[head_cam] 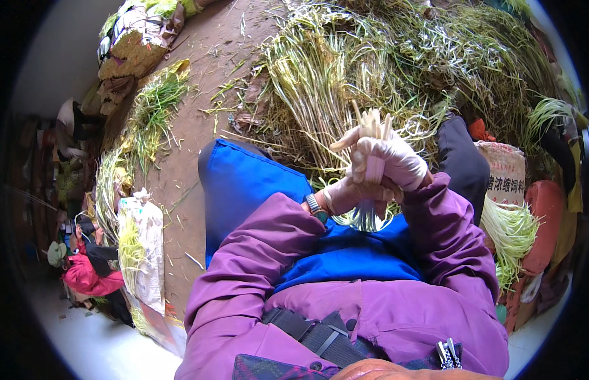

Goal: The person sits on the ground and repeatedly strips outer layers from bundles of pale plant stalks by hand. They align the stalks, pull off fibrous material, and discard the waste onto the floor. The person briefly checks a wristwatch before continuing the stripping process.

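Observation:
Both my hands grip one bundle of pale plant stalks (pixel 370 124) above my lap. My right hand (pixel 401 159), in a thin whitish glove, closes around its upper part, just below the uneven stalk ends. Lower down, my left hand (pixel 344 194), with a watch (pixel 317 209) at the wrist, wraps around the same bundle. Between the hands shows a smooth pale section (pixel 374 169); whether it is a band or bare stalks I cannot tell. The bundle's lower end points at the blue cloth (pixel 365 254) over my lap, where loose pale shoots curl.
A large heap of long green and yellow stalks (pixel 313 90) lies before my knees. On the right are a printed sack (pixel 503 166), pale shoots (pixel 508 232) and a red seat-like object (pixel 544 223). Leftward lie a white sack (pixel 149 256), more greens (pixel 154 107) and a seated person in red (pixel 92 275).

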Motion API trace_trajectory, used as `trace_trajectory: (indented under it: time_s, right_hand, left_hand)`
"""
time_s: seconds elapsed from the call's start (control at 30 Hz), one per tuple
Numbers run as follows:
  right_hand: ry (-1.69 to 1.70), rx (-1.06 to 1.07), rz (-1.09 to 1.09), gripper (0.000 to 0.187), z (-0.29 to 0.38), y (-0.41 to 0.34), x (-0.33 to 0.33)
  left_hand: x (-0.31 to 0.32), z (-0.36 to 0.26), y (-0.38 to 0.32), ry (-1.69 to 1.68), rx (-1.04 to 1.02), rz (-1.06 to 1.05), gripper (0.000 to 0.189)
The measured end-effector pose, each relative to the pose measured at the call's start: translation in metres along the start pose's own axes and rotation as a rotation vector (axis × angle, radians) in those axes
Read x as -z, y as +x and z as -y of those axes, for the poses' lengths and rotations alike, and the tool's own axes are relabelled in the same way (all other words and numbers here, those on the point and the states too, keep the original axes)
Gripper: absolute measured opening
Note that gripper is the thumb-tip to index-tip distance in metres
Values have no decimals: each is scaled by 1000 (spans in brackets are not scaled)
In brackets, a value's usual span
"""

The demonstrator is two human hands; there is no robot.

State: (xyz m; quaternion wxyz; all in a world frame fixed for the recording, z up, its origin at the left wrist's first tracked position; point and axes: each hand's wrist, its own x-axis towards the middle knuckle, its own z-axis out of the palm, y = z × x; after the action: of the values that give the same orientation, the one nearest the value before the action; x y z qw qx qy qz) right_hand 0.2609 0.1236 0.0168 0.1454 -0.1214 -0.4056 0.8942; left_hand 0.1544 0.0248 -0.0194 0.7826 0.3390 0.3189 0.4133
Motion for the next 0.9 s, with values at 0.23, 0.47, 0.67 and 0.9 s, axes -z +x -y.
trace_trajectory:
  time_s: [0.23,0.47,0.67,0.9]
  right_hand:
    - [-166,311,19,81,44,-7,-9]
    - [-223,80,402,85,14,0,-8]
    - [-381,-364,353,58,-70,18,21]
    - [-1730,-763,74,34,-117,-5,95]
  left_hand:
    - [-34,-30,-14,385,232,-95,24]
    - [-18,-133,-39,-133,-505,-182,34]
    - [-2,-225,-80,45,-679,-280,30]
    - [-2,-321,-125,153,-1039,-724,38]
